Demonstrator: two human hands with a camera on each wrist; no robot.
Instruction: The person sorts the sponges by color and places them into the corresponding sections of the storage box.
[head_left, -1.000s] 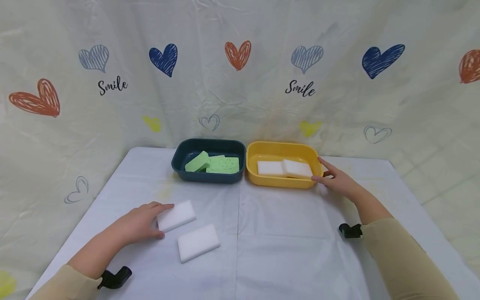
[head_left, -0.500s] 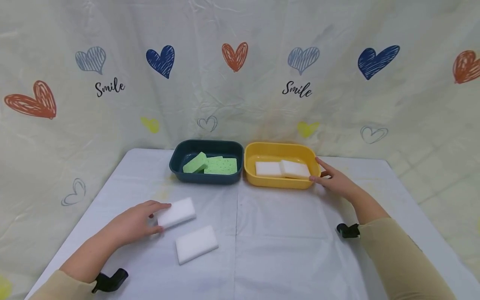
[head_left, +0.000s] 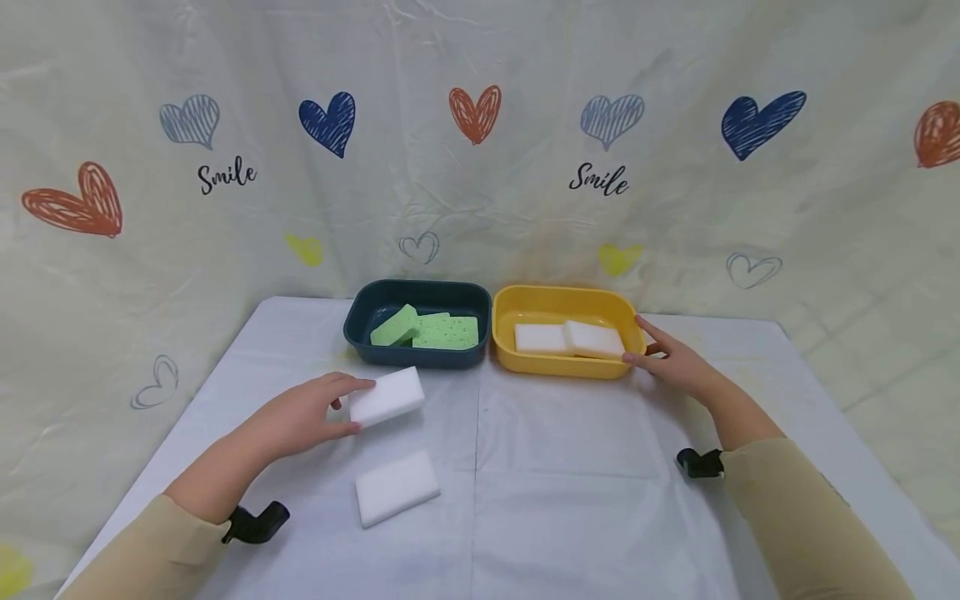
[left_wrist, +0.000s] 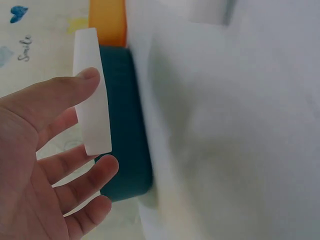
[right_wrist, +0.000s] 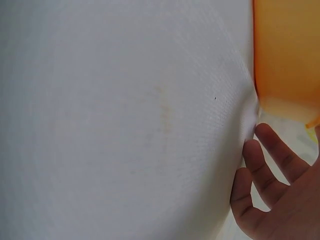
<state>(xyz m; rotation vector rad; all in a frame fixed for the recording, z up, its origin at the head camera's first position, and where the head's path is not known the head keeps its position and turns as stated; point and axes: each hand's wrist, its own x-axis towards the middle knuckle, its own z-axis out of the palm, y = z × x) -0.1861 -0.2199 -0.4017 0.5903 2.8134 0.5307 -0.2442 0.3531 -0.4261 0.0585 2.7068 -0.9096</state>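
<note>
In the head view my left hand (head_left: 303, 415) pinches a white sponge block (head_left: 388, 397) between thumb and fingers. The block hangs tilted above the table, just in front of the dark teal bin (head_left: 417, 356). The left wrist view shows the thumb on one face of this block (left_wrist: 93, 120); the lower fingers are spread loosely. A second white sponge block (head_left: 397, 489) lies on the table nearer to me. My right hand (head_left: 678, 367) touches the right end of the yellow bin (head_left: 566, 364) with thumb and index finger, its fingers fairly straight.
Several green sponges (head_left: 447, 332) lie in the teal bin. Two white sponge blocks (head_left: 542, 338) lie side by side in the yellow bin. Both bins stand next to each other at the back of the white-covered table (head_left: 570, 500), against a curtain (head_left: 525, 208) printed with hearts.
My left hand has taken hold of the farther white sponge block, lifted it off the table and moved it forward and right toward the teal bin. The right hand stays at the yellow bin.
</note>
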